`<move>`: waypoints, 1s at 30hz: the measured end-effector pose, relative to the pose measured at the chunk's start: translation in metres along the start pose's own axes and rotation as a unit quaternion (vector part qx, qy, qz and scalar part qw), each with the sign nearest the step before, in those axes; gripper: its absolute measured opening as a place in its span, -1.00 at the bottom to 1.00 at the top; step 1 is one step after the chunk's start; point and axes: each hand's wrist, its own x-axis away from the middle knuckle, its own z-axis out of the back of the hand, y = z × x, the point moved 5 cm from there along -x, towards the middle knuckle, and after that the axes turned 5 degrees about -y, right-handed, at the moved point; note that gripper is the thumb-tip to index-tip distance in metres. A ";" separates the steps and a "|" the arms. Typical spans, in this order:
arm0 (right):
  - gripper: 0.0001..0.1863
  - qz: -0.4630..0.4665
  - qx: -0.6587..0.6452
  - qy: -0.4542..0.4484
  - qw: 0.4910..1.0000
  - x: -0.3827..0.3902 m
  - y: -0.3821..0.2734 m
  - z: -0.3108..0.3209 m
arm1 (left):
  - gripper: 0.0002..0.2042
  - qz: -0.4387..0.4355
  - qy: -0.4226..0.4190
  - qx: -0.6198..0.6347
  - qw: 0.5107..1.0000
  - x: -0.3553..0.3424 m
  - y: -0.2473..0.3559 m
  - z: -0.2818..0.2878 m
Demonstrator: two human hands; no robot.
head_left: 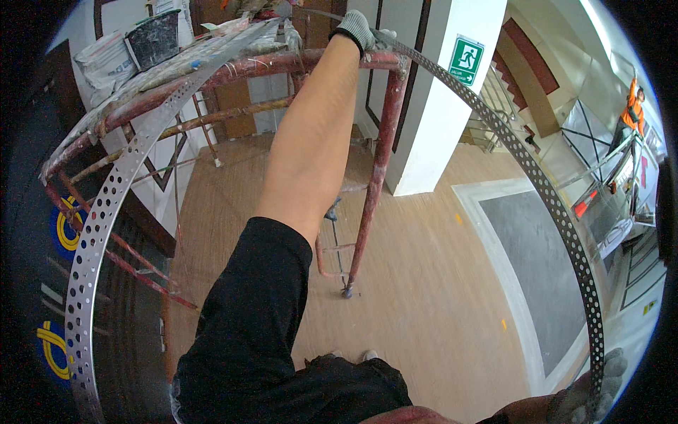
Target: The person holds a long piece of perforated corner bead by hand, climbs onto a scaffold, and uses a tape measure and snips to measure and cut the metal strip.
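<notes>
My left arm, in a black sleeve, stretches far forward. Its grey-gloved hand (357, 28) is closed around a long perforated metal strip (487, 109) just above the red scaffold frame (385, 141). From there the strip bows to the right and down to my right hand (613, 371), also in a grey glove and cut by the picture's rim, which grips it. A second perforated length (116, 184) sweeps down the left side; whether both are one piece I cannot tell.
On the paint-spattered scaffold platform lie a black bucket (152, 39) and a white sack (106, 63). A white column (441, 92) carries a green exit sign (466, 60). Wood-look floor (424, 283) lies below, with a grey panel (537, 261). Far right, a person in orange (633, 109) is up high.
</notes>
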 end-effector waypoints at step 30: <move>-0.72 0.099 0.011 -0.122 0.988 0.003 0.007 -0.013 | -0.63 0.151 -0.018 0.098 0.984 0.003 -0.016 -0.004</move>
